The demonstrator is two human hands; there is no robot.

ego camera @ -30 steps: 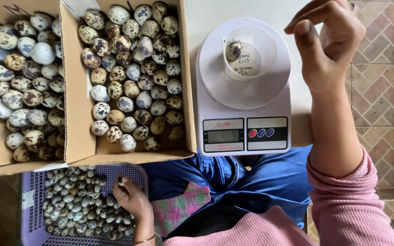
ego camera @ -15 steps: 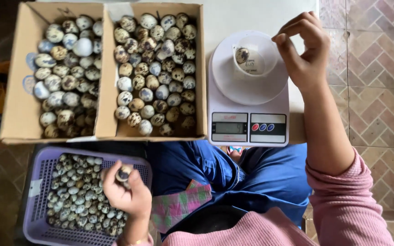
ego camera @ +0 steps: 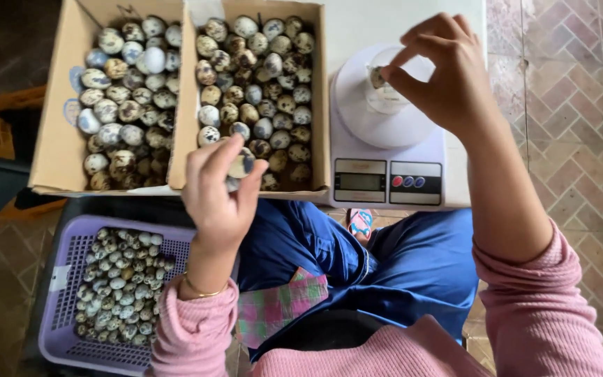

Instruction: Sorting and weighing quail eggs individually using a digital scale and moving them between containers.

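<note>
Egg (ego camera: 378,75) on scale (ego camera: 386,150) — half-hidden

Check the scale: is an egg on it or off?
On. A speckled egg sits in the cup on the scale, with the right hand's fingertips on it.

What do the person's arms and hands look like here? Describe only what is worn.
Both arms wear pink knitted sleeves with ribbed cuffs. The left hand has a thin gold bangle at the wrist. The right hand is bare, its sleeve pushed up the forearm.

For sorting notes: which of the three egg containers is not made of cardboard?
The purple plastic basket at lower left; the two open brown cardboard boxes, left and right, sit above it.
</note>
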